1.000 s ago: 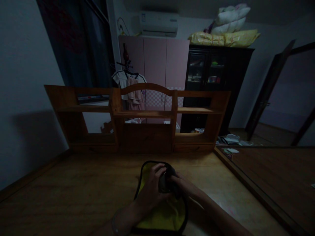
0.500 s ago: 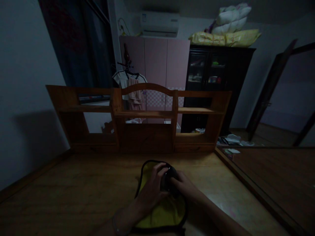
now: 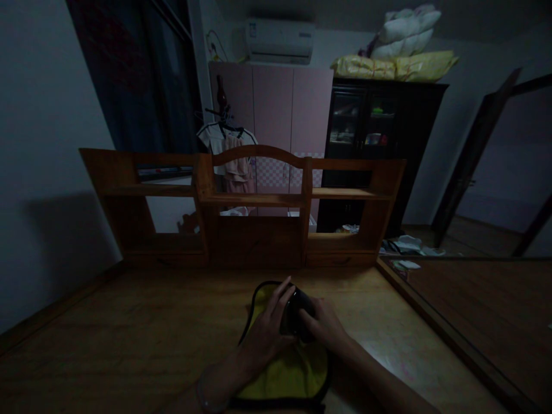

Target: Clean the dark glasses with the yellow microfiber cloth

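Note:
A small dark rounded object (image 3: 294, 313) sits between both hands above a yellow cloth (image 3: 290, 374) with a black border, spread on the wooden desk (image 3: 129, 333). My left hand (image 3: 268, 332) cups the object's left side, its fingers stretched up along it. From the right, my right hand (image 3: 324, 325) grips the same object with curled fingers. The room is dim, so what the object is I cannot make out.
A wooden shelf unit (image 3: 254, 201) with open compartments stands along the desk's back edge. Behind it are a pink wardrobe (image 3: 271, 115), hanging clothes (image 3: 230, 155), a dark glass-door cabinet (image 3: 375, 132) topped with bedding, and an open door (image 3: 474, 155) at right.
My left fingers have straightened and lifted along the dark object. My right hand has shifted slightly on it. The cloth stays where it was.

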Demonstrator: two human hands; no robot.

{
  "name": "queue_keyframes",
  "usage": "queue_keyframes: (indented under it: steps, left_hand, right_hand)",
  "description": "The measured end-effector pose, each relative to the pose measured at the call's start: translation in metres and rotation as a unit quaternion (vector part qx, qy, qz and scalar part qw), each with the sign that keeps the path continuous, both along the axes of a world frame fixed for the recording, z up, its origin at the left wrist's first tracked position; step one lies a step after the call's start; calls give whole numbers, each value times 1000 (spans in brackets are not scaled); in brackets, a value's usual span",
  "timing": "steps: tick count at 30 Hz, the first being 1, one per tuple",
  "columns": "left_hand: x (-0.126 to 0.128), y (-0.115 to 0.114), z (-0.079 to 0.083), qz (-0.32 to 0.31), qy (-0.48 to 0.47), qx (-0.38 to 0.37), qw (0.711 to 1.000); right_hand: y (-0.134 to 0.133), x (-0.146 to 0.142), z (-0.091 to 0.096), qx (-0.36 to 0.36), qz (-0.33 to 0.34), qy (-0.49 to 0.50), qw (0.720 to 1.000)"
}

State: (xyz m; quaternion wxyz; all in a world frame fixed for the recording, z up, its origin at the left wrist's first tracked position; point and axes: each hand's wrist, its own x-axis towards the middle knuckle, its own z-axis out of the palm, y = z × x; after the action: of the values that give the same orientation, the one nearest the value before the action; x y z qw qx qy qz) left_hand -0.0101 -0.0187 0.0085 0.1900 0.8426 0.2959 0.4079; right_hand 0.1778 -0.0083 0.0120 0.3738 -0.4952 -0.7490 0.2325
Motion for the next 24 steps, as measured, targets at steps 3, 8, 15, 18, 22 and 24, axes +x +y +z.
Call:
queue_keyframes:
  steps: [3, 8, 15, 18, 22, 24]
  left_hand:
    - [1, 0, -1, 5, 7, -2, 1000]
    - [1, 2, -4, 22, 13, 4, 1000]
    - [1, 2, -2, 33, 19, 17, 999]
    - [1, 2, -2, 37, 18, 18, 999]
    - [1, 3, -3, 45, 6, 21, 999]
    - [2, 3, -2, 49, -3, 18, 999]
  right_hand:
    - [2, 1, -3, 5, -12, -3, 1000]
    - [7, 5, -9, 1, -27, -1, 1000]
    - [7, 3, -9, 13, -41, -22, 999]
    - [5, 2, -6, 14, -40, -33, 999]
    - [3, 1, -4, 5, -17, -25, 1000]
    - [2, 0, -3, -4, 7, -3, 1000]
